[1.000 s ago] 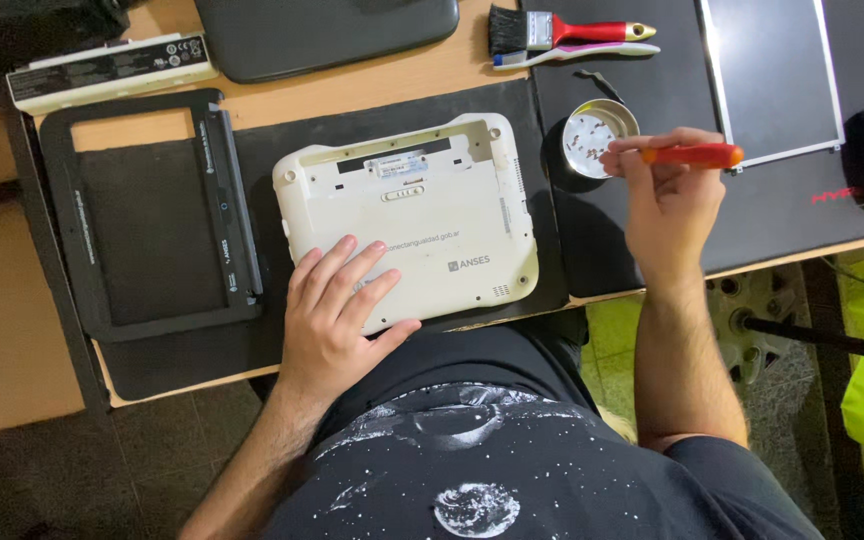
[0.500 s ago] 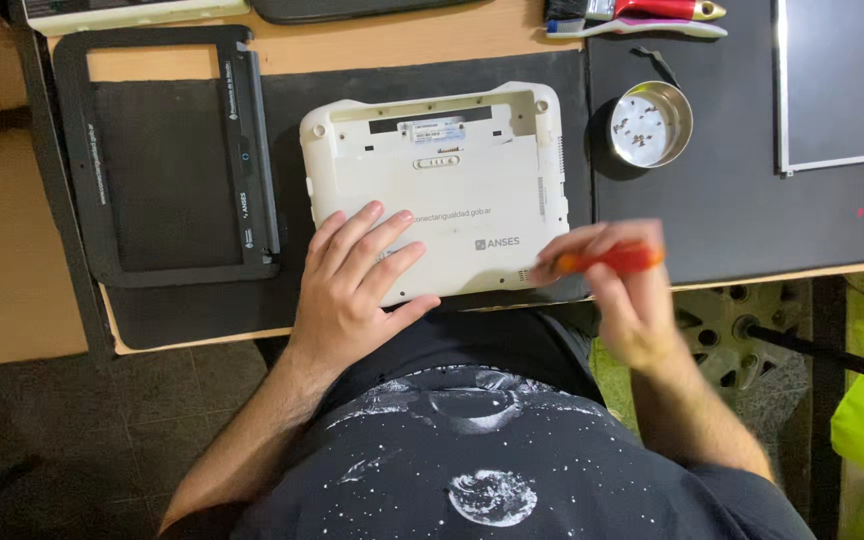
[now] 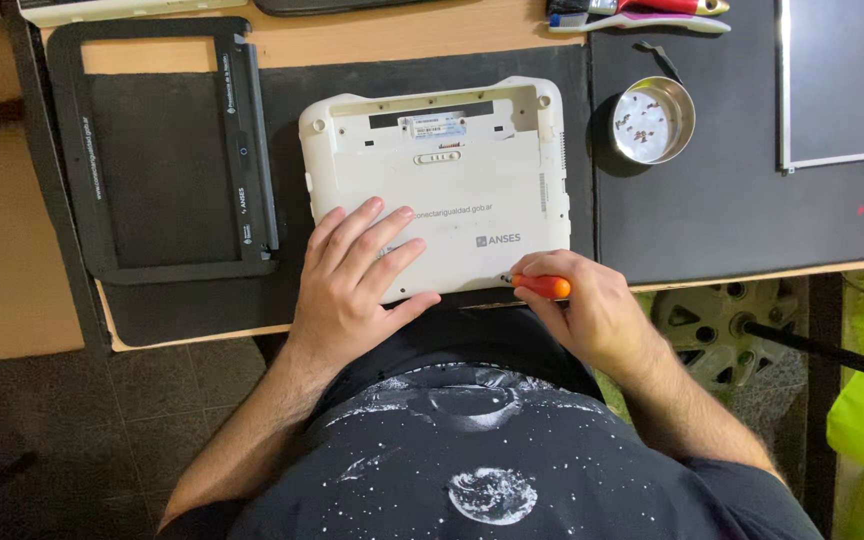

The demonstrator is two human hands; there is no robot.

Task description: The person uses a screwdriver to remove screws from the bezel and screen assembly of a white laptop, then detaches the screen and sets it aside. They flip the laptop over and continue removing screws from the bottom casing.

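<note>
— Step in hand?
— Right hand point(image 3: 592, 315) gripped an orange screwdriver point(image 3: 542, 287) at the laptop's point(image 3: 432, 180) lower right edge, frame centre; left hand point(image 3: 357, 275) lay flat, fingers spread.
— Next?
— Likely steady tip seating.

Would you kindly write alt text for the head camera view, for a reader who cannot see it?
A person's left hand presses flat on an upturned white laptop base while the right hand holds an orange-handled screwdriver at its near edge. A round metal dish of screws sits to the right.
</note>
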